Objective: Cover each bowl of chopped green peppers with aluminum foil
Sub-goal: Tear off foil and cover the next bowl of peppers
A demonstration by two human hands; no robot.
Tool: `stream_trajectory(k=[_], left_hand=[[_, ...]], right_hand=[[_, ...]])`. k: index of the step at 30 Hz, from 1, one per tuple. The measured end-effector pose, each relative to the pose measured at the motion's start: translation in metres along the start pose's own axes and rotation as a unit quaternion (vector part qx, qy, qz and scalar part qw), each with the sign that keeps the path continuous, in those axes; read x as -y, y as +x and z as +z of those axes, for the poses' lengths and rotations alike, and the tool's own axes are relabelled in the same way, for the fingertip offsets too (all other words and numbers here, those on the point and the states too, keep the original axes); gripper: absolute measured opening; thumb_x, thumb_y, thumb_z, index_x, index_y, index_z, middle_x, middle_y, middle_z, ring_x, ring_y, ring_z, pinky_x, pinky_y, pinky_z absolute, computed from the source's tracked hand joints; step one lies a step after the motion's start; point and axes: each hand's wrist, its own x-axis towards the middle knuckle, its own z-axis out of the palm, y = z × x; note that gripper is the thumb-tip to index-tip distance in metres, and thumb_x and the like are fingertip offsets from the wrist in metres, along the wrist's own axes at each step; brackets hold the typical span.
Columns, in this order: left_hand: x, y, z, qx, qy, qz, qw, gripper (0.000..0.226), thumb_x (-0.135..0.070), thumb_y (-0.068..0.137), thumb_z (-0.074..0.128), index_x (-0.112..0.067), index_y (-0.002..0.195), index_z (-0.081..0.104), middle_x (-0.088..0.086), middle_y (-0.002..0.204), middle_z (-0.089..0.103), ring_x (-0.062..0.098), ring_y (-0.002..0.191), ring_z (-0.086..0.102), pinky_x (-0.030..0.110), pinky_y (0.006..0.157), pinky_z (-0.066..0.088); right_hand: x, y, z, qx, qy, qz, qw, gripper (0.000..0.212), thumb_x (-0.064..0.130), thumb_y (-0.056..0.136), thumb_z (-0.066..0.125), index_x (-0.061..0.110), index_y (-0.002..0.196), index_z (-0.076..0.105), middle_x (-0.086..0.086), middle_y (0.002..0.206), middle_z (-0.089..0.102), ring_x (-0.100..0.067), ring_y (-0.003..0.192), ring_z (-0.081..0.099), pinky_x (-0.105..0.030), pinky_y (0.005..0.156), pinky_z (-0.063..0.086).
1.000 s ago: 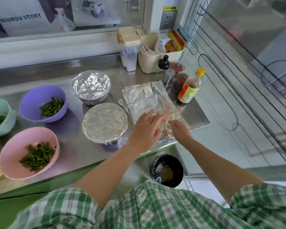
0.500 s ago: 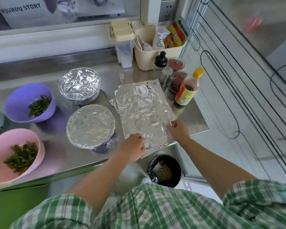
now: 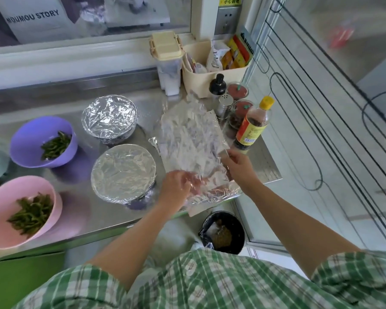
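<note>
Foil sheet [image 3: 189,139]: your left hand [image 3: 176,186] grips near edge, right hand [image 3: 239,168] pinches right edge (foil-covered bowl [image 3: 123,170] just left).

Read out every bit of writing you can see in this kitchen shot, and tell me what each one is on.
"MOUMOU STORY": on the grey poster at top left; its first letters are soft.
"小心触电": on the yellow sticker above the wall socket.
Sauce bottle: the label print is too small to read.
Packets in the beige basket: the print is blurred and unreadable.
</note>
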Motion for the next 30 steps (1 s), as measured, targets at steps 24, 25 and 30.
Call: stream_trajectory(k=[24, 25, 30], left_hand=[[0.029, -0.050, -0.115, -0.176, -0.451, -0.071, 0.872, 0.005, -0.012, 0.088, 0.071, -0.010, 0.088, 0.067, 0.000, 0.076, 0.071, 0.014, 0.071, 0.066, 0.027, 0.068, 0.052], [0.040, -0.056, -0.122, -0.173, -0.456, -0.083, 0.869, 0.008, -0.009, 0.087, 0.071, -0.012, 0.084, 0.065, -0.006, 0.069, 0.070, 0.009, 0.066, 0.066, 0.024, 0.064, 0.052], [0.104, -0.093, -0.167, -0.159, -0.524, -0.153, 0.822, 0.017, -0.027, 0.074, 0.073, -0.016, 0.085, 0.065, 0.002, 0.082, 0.067, 0.025, 0.088, 0.064, 0.047, 0.084, 0.052]], right_hand=[[0.054, -0.061, 0.051, -0.007, 0.153, -0.004, 0.988, 0.027, 0.013, 0.095, 0.049, 0.013, 0.068, 0.047, 0.003, 0.048, 0.045, -0.011, 0.041, 0.039, -0.024, 0.046, 0.031], [0.059, -0.067, 0.064, 0.007, 0.140, -0.011, 0.990, 0.031, 0.023, 0.098, 0.052, 0.014, 0.069, 0.047, 0.004, 0.049, 0.045, -0.011, 0.040, 0.039, -0.023, 0.043, 0.031], [0.081, -0.085, 0.138, 0.046, 0.074, -0.065, 0.994, 0.033, 0.031, 0.099, 0.054, 0.005, 0.081, 0.047, 0.001, 0.050, 0.042, -0.017, 0.040, 0.040, -0.026, 0.039, 0.035]])
